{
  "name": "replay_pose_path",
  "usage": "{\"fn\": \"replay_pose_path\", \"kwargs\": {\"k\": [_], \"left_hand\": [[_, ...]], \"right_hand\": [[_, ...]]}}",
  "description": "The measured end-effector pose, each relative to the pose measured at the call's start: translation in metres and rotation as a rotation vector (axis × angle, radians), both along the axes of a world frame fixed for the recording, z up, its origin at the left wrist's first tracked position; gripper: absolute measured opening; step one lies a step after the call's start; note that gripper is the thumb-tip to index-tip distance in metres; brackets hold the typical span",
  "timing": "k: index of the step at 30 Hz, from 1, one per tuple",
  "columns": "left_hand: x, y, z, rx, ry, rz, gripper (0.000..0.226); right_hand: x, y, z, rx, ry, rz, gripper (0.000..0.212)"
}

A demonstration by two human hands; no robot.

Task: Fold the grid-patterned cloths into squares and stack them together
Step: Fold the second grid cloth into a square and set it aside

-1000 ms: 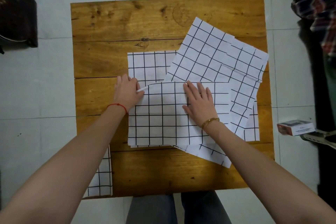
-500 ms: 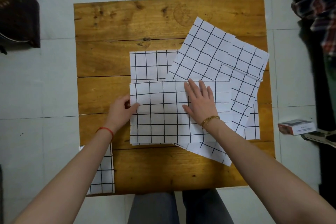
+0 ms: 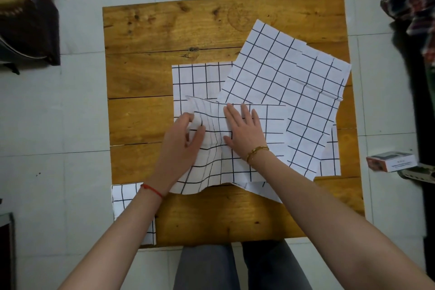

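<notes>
A white cloth with a black grid (image 3: 235,167) lies half-folded at the middle of the wooden table (image 3: 188,30). My left hand (image 3: 186,143) pinches its left edge and lifts it, so the fabric bows up and the grid lines bend. My right hand (image 3: 244,132) lies flat on the cloth just right of the raised part. More grid cloths (image 3: 282,73) spread unfolded behind and to the right, overlapping one another. One more grid cloth (image 3: 127,200) hangs over the table's near left corner, partly hidden by my left forearm.
A small box (image 3: 390,160) lies on the tiled floor to the right of the table. Dark bags and checked clothing sit at the far left and far right. My knees show under the table's near edge.
My left hand moved from the cloth's left edge in toward the right hand, taking the edge with it and raising a hump in the cloth. The right hand stayed pressed in place.
</notes>
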State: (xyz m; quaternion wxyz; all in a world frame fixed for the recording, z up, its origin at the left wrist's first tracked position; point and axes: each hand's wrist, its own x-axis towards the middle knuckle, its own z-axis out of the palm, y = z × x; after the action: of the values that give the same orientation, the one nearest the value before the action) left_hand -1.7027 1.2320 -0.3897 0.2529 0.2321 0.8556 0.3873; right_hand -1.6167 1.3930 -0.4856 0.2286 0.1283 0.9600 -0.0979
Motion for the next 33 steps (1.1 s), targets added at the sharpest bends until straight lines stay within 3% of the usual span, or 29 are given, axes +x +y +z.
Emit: {"fn": "replay_pose_path", "kwargs": {"k": [5,8,10,14,17,21,27,33], "left_hand": [[0.018,0.026,-0.002,0.069,-0.066,-0.019,0.018],[0.030,0.047,-0.004,0.116,-0.138,-0.040,0.016],[0.040,0.061,-0.006,0.152,-0.281,-0.023,0.021],[0.058,0.083,-0.017,0.177,-0.446,0.009,0.040],[0.066,0.084,-0.034,0.120,-0.333,-0.042,0.036],[0.068,0.067,-0.058,-0.058,-0.115,-0.135,0.040],[0.057,0.045,-0.072,-0.311,0.089,-0.276,0.054],[0.051,0.043,-0.079,-0.495,0.187,-0.418,0.064]], "right_hand": [[0.001,0.002,0.002,-0.024,0.024,-0.033,0.073],[0.013,0.016,0.015,-0.098,0.176,-0.150,0.070],[0.027,0.029,0.021,-0.133,0.291,-0.252,0.069],[0.057,0.058,0.022,-0.051,0.411,-0.439,0.040],[0.080,0.077,0.012,-0.034,0.406,-0.575,0.024],[0.093,0.089,0.006,-0.261,0.394,-0.751,0.032],[0.080,0.092,0.006,-0.347,0.390,-0.792,0.014],[0.064,0.089,-0.002,-0.394,0.319,-0.997,0.003]]}}
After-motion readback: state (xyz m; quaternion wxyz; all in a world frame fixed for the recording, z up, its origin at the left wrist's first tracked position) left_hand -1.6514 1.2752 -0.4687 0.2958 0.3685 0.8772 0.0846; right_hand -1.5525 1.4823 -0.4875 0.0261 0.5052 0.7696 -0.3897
